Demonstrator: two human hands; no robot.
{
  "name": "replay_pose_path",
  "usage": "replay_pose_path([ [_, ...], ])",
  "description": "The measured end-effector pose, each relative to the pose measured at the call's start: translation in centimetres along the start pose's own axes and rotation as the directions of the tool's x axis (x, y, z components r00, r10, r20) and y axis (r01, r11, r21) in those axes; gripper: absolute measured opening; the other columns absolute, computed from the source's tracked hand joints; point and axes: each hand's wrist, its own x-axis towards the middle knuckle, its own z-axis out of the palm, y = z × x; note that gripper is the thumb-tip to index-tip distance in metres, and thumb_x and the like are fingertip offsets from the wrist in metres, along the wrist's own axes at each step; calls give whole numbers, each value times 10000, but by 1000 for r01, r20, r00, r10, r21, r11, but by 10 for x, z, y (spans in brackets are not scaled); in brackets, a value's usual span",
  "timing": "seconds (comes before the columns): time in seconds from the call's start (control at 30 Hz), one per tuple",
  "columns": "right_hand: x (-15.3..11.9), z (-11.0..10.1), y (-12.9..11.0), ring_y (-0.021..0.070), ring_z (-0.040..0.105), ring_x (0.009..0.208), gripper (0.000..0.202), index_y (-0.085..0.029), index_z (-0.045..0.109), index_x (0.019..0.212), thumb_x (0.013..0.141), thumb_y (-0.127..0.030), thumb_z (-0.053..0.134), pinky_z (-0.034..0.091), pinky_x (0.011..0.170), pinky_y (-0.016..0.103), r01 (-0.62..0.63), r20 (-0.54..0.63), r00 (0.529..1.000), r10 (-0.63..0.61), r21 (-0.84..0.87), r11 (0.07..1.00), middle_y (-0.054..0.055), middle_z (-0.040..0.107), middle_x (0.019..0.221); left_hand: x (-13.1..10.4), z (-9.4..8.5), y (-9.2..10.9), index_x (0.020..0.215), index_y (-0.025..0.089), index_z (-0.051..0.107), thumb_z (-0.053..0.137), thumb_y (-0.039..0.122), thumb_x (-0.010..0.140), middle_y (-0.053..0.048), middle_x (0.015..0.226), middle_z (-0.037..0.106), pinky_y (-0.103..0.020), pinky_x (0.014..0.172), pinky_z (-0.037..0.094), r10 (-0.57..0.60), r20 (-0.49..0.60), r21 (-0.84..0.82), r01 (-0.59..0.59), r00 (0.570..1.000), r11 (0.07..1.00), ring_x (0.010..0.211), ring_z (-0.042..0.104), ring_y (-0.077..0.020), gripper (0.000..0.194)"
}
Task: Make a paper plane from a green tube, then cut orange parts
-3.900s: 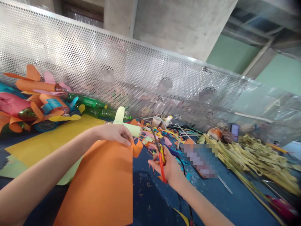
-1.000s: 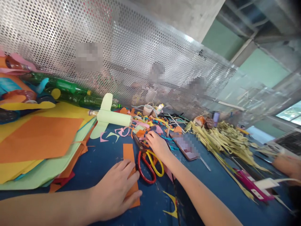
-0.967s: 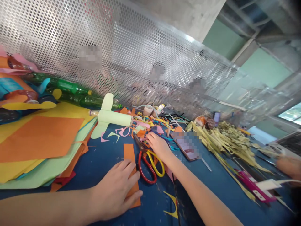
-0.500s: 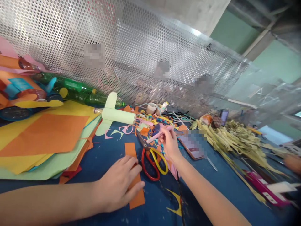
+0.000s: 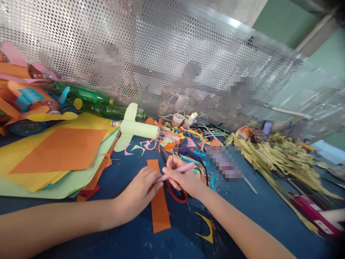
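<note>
Orange paper strip [image 5: 159, 201] is lying flat on the blue surface [image 5: 258, 219], pinned under the left hand [image 5: 138, 192]. Right hand [image 5: 183, 178] fingers are pinching a pink pen [image 5: 175, 172] over the red scissors [image 5: 176, 190]. Thin and floppy, the strip probably wants holding near its edges.

In front of me a long silvery perforated metal screen [image 5: 167, 54] runs along the far edge of my dark blue paint-scuffed worktable [image 5: 269, 219], tilting away to the right. Through its holes I can only make out blurred shapes. Above it on the right I see a pale green painted wall [image 5: 280, 18] crossed by a grey slanted beam [image 5: 315, 30]. Next to the screen's right end there is a sheet of clear, glossy plastic [image 5: 312, 108] catching bright daylight, though I can't tell its source
</note>
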Motion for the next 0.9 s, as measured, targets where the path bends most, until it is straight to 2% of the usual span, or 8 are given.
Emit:
replay_pose_path([
  [0.2,-4,4,-3,31,292,276,208,-214,337,699,826,-238,500,189,311,131,33,11,999,-33,20,999,-141,396,358,-1,-4,4,831,172,481,262,242,941,-27,793,511,-326,780,408,93,44,36,-94,995,995,776,448,-165,254],
  [0.47,-7,4,-17,42,338,279,219,-215,342,666,811,-209,507,211,323,145,97,23,995,-98,17,995,-124,447,357,0,-14,8,865,184,510,227,332,944,-18,809,505,-270,770,432,65,111,-249,-36,992,968,788,492,-148,328],
  [0.53,-7,-7,-22,47,340,289,240,-215,344,637,798,-190,520,237,340,156,186,-74,980,-183,29,982,-124,423,349,-4,-16,7,804,189,493,201,345,946,-2,758,498,-247,716,442,-32,127,-274,66,991,959,726,486,-134,360],
  [0.6,-6,-23,-29,41,268,280,304,-211,308,577,786,-176,526,221,339,162,313,-279,918,-282,71,947,-132,343,320,-7,-18,6,766,195,465,175,334,949,4,718,486,-240,669,440,-64,106,-252,89,992,964,671,461,-131,370],
  [0.67,-5,-40,-36,35,160,261,316,-208,286,569,785,-170,514,145,311,165,382,-432,849,-303,107,918,-137,309,304,-9,-18,6,772,195,448,191,295,945,-7,733,495,-261,700,431,56,72,-183,-42,996,982,678,450,-140,326],
  [0.73,-5,-51,-39,36,191,254,281,-212,322,602,806,-240,513,153,306,160,358,-451,841,-298,52,932,-130,347,315,-9,-15,7,780,187,449,255,258,929,-23,747,512,-290,732,418,273,110,-82,-265,956,961,692,445,-152,255],
  [0.83,-7,-51,-34,80,442,341,200,-222,446,801,855,-415,440,314,355,175,62,-249,963,-106,-179,982,-68,548,473,-8,-7,9,794,172,477,339,236,900,-42,739,544,-311,731,421,484,224,57,-507,846,860,705,458,-172,186],
  [0.9,-12,-41,-30,128,564,517,241,-216,494,859,847,-451,446,414,473,229,-54,-93,996,11,-476,878,-8,614,635,-9,-3,10,812,166,495,364,237,889,-54,750,566,-311,717,437,501,241,134,-540,831,831,726,485,-185,168],
])
